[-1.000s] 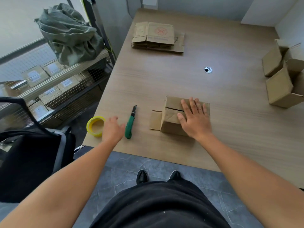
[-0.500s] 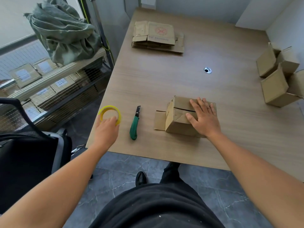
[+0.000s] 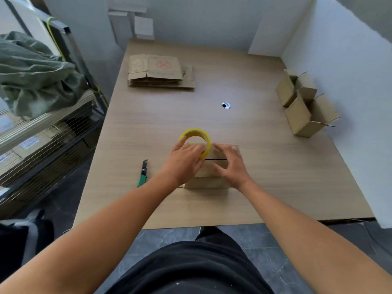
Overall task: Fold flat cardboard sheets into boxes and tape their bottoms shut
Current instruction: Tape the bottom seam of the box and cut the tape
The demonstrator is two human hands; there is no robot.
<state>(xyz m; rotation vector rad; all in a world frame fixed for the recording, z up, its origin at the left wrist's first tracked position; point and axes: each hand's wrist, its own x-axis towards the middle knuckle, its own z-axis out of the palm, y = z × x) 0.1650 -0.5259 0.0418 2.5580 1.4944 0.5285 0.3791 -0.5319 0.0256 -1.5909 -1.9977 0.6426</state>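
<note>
Tape (image 3: pixel 195 134), a yellow roll, was held tilted in the left hand (image 3: pixel 183 162), above the far left part of the box (image 3: pixel 209 181). The left fingers (image 3: pixel 196 149) were curled over the roll's near rim, gripping it, and the roll's hole showed from above. Whether the roll touched the cardboard could not be told.

The box stood on the desk (image 3: pixel 148 124), near its front edge and roughly centred before the person. Its closed flaps faced upward, and a dark seam ran across the top between them. The right hand (image 3: pixel 232 167) lay on the box's right half and held nothing. Its fingers (image 3: pixel 222 150) were spread and only slightly bent, pressing on the far flap, while the thumb reached across the near flap below the seam. The two hands were close together over the box.

A knife (image 3: pixel 142 176) with a green handle lay on the desk just left of the left wrist, pointing away from the person. A stack of flat sheets (image 3: pixel 159 71) rested at the far left of the desk, well apart from the box. Folded boxes (image 3: pixel 301 115) sat at the right edge near the wall, with their flaps open. A round cable hole (image 3: pixel 225 105) showed between the stack and those boxes. Left of the desk stood a shelf (image 3: pixel 42 149) with a green bag (image 3: pixel 38 68) on top.
</note>
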